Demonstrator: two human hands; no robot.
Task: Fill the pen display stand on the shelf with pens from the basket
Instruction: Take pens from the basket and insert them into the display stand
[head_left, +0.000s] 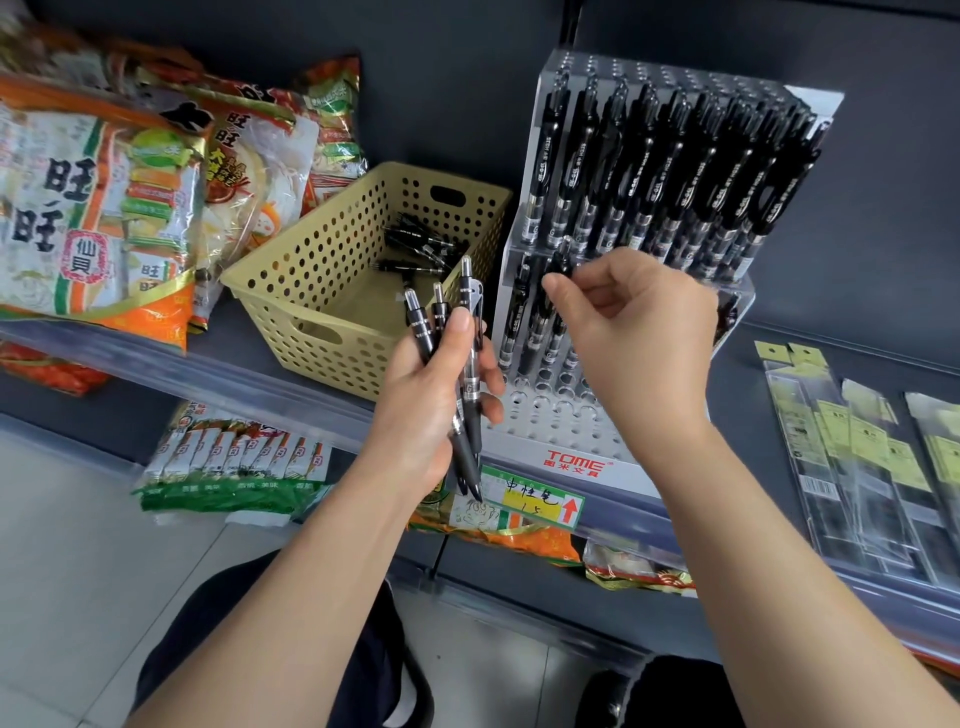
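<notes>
1. Shelf (748, 395) — a dark grey surface running across the middle of the frame and carrying every item listed below.
2. Snack bags (98, 208) — large orange-and-white printed bags stacked at the upper left of the frame, just beside the basket.
3. Pen display stand (556, 421) — clear, stepped, with a red logo on its front lip. It stands at centre right, just right of the basket. The upper tier is packed with upright black pens (675, 171). The lower tier holds a few pens at its left end, and the front rows show open holes.
4. Basket (322, 249) — tan, perforated and rectangular, at frame centre. Several loose pens (421, 244) lie on its floor toward the far end.
5. Flat packets (857, 457) — clear sleeves with yellow labels, lying at the right edge.
6. Right hand (639, 322) — raised in front of the stand's lower tier. The thumb and forefinger are closed together on the top of one black pen (563, 257). Whether that pen's tip sits in a hole cannot be told.
7. Left hand (426, 395) — below the basket's near corner. The fingers are wrapped round three held pens (466, 291), with the thumb pressed across them, clicker ends up and tips down.
8. Price label (535, 501) — green and yellow with a red arrow, on the shelf edge under the stand.
</notes>
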